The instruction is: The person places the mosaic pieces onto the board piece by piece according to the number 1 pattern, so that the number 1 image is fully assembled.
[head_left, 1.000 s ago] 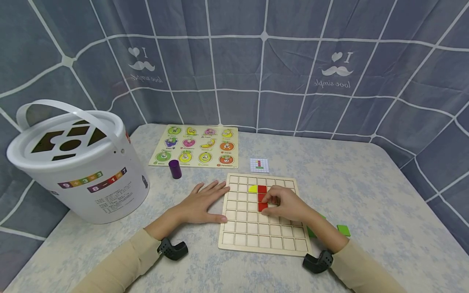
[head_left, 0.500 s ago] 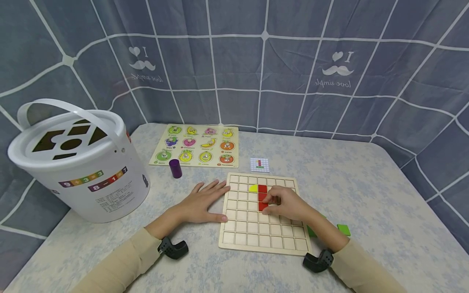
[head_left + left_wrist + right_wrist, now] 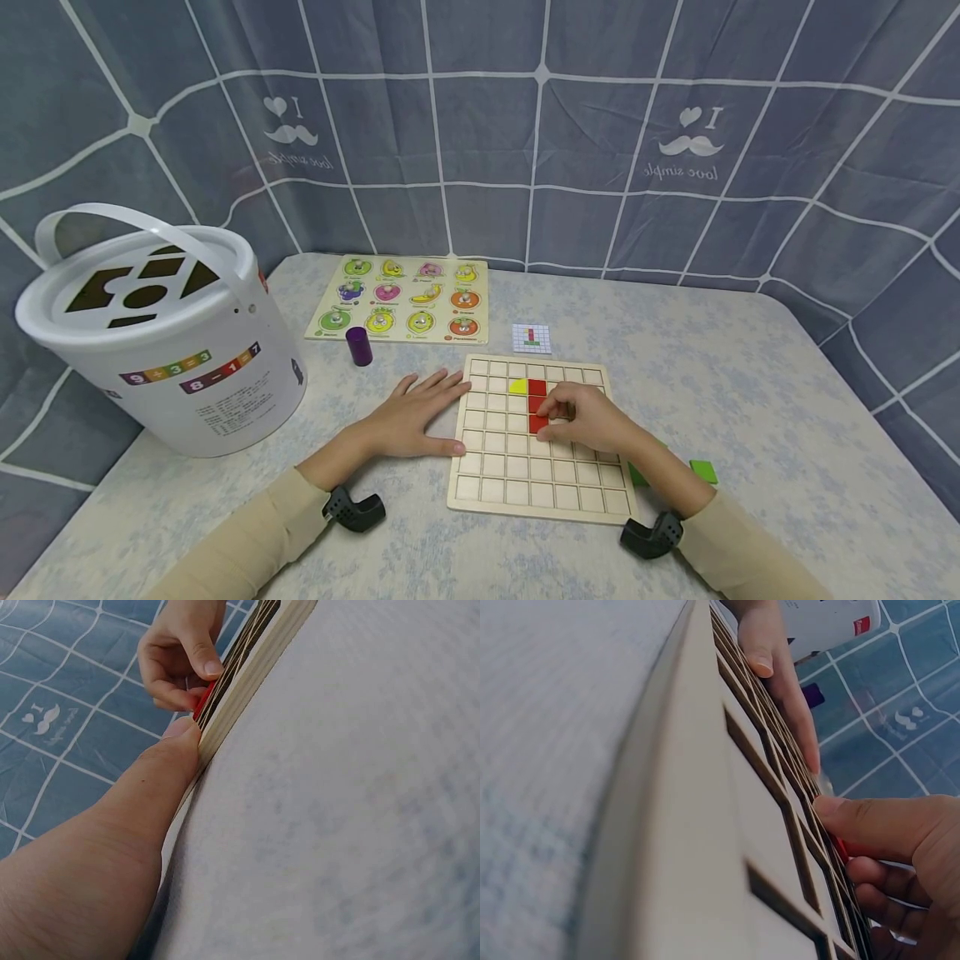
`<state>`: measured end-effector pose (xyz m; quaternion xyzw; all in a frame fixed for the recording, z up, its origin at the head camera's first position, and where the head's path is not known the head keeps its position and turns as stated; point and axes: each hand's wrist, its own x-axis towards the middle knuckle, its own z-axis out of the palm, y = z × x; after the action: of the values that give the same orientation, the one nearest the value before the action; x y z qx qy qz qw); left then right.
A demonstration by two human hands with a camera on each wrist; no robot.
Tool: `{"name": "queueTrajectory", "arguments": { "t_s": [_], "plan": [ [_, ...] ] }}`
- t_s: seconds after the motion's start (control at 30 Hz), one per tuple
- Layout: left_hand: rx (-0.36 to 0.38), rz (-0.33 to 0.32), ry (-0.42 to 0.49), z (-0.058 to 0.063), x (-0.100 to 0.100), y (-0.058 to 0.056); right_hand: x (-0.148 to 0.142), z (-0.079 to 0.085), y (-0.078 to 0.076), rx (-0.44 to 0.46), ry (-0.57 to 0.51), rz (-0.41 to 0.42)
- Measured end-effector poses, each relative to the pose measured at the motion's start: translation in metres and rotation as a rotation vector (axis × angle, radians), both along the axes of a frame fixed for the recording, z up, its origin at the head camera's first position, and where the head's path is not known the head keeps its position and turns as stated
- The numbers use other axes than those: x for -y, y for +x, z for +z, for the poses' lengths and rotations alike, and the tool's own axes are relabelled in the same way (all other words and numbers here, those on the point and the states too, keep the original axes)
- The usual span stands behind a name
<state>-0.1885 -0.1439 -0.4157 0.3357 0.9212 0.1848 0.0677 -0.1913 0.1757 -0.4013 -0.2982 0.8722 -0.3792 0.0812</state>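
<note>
A square wooden grid board (image 3: 517,467) lies flat on the table. One yellow tile (image 3: 518,386) sits in it, beside a column of red tiles (image 3: 537,388). My left hand (image 3: 416,421) lies with spread fingers at the board's left side, fingertips and thumb touching its edge. Over the grid, my right hand (image 3: 588,417) pinches the lowest red tile (image 3: 537,424) between thumb and curled fingers, which hide part of the column. Red also shows at those fingertips in both wrist views. Green tiles (image 3: 703,472) lie right of the board, some partly behind the right forearm.
Behind the board is a small pattern card (image 3: 531,338). A fruit picture board (image 3: 397,333) lies farther back, with a purple cylinder (image 3: 359,346) standing before it. At the left stands a large white bucket (image 3: 225,400) with a handle and cut-out lid. A grid-patterned curtain (image 3: 487,133) hangs behind.
</note>
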Motion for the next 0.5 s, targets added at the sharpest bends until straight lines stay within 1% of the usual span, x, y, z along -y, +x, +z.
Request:
{"name": "queueTrajectory", "arguments": {
  "t_s": [0.17, 0.5],
  "plan": [
    [0.000, -0.002, 0.001, 0.0001, 0.0000, -0.0001, 0.0013, 0.0015, 0.0018, 0.021, 0.002, -0.013],
    [0.008, 0.000, 0.008, 0.0012, -0.0004, 0.0013, 0.0001, 0.0010, 0.0027, 0.023, -0.024, 0.004]
  ]
}}
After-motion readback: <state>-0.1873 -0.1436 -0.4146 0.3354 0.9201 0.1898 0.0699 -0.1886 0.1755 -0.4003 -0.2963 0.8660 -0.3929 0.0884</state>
